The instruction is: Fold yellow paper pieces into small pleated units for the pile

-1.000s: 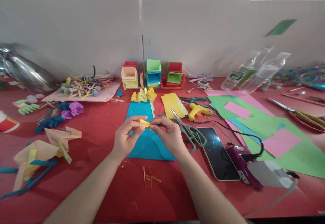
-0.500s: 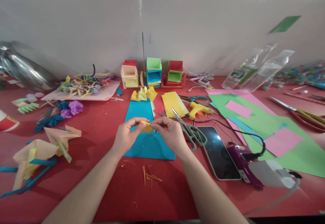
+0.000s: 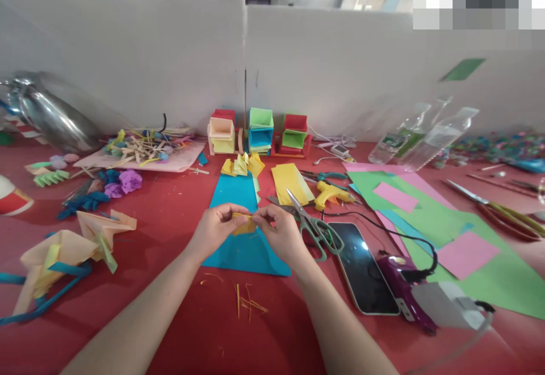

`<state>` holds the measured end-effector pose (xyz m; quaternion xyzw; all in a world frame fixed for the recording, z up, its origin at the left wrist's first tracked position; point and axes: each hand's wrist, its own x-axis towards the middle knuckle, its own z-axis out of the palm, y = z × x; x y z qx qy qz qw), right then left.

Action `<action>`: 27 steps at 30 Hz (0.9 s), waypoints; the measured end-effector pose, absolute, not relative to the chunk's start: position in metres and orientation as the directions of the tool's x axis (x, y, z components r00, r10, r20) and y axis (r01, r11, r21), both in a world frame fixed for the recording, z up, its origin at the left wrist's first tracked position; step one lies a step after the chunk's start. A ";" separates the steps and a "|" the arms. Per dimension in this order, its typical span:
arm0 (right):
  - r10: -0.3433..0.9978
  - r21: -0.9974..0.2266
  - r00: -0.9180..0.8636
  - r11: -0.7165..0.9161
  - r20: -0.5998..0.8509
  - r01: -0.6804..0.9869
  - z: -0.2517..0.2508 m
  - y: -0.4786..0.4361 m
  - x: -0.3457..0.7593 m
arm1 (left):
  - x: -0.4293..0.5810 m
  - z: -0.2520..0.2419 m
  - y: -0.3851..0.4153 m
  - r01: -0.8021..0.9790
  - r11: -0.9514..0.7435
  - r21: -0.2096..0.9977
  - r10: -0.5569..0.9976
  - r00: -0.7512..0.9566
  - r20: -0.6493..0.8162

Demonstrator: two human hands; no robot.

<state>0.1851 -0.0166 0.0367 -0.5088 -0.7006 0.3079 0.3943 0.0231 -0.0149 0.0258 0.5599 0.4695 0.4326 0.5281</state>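
Observation:
A small yellow paper piece (image 3: 243, 226) is pinched between my two hands, above a blue paper sheet (image 3: 242, 256) on the red table. My left hand (image 3: 218, 226) grips its left part with thumb and fingers. On its right end, the fingers of my right hand (image 3: 276, 228) are closed. Folded yellow pieces (image 3: 242, 165) rest at the far end of the blue sheet. Yellow sheets (image 3: 291, 184) lie beyond my right hand, and green-handled scissors (image 3: 317, 228) lie just right of it.
A phone (image 3: 364, 267), a purple glue gun (image 3: 406, 293) and a yellow one (image 3: 332, 194) lie to the right, beside green sheets (image 3: 489, 250). Paper boxes (image 3: 260, 131) stand by the partition. Left are paper flowers (image 3: 128, 183) and a metal jug (image 3: 55, 114).
The camera view has tilted up slightly, so the table things appear lower. Both hands still hold the yellow paper, with only a slight shift of the fingers.

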 end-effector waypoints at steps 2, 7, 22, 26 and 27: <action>0.950 -0.821 -0.190 0.309 0.247 0.480 0.035 -0.016 0.185 | 0.023 0.026 -0.015 0.093 -0.005 0.996 0.977 0.211 -0.015; 0.936 -0.803 -0.211 0.350 0.281 0.483 0.033 -0.014 0.186 | 0.024 0.024 -0.014 0.170 -0.058 0.984 0.977 0.214 0.021; 0.973 -0.895 -0.157 0.219 0.170 0.389 0.024 -0.013 0.183 | 0.032 0.005 -0.011 0.097 -0.072 0.993 0.975 0.216 0.050; 0.966 -0.888 -0.192 0.238 0.174 0.394 0.017 -0.007 0.188 | 0.031 0.005 -0.012 0.079 -0.057 0.995 0.956 0.290 0.032; 0.965 -0.889 -0.197 0.238 0.172 0.391 0.015 -0.005 0.189 | 0.030 0.005 -0.012 0.078 -0.059 0.995 0.954 0.298 0.033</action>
